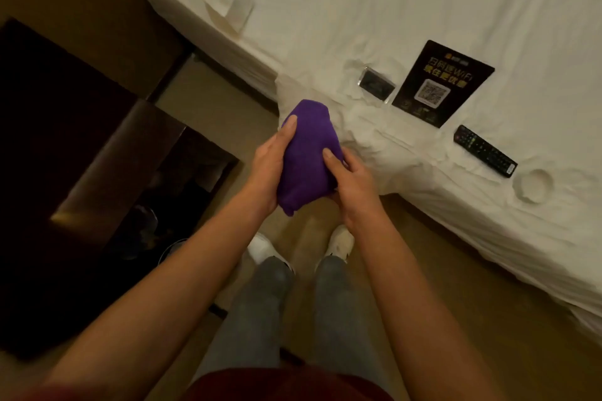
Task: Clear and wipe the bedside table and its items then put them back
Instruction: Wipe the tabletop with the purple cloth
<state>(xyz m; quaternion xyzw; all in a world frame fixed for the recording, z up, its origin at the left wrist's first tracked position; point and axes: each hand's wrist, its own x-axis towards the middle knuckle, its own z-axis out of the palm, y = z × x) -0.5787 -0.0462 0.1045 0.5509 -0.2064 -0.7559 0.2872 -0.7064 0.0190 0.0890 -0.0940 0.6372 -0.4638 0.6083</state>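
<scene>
Dark wooden bedside table (65,140) sat left of hands; left hand (268,166) and right hand (353,185) both gripped bunched purple cloth (308,153).

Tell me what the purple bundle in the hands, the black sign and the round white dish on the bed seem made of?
Purple cloth: soft, matte fabric, perhaps microfibre; it bunches in the left hand and right hand. Black sign: flat, stiff card or plastic, slightly glossy. White dish: smooth and rigid, likely ceramic or plastic; it dents the sheet.
</scene>
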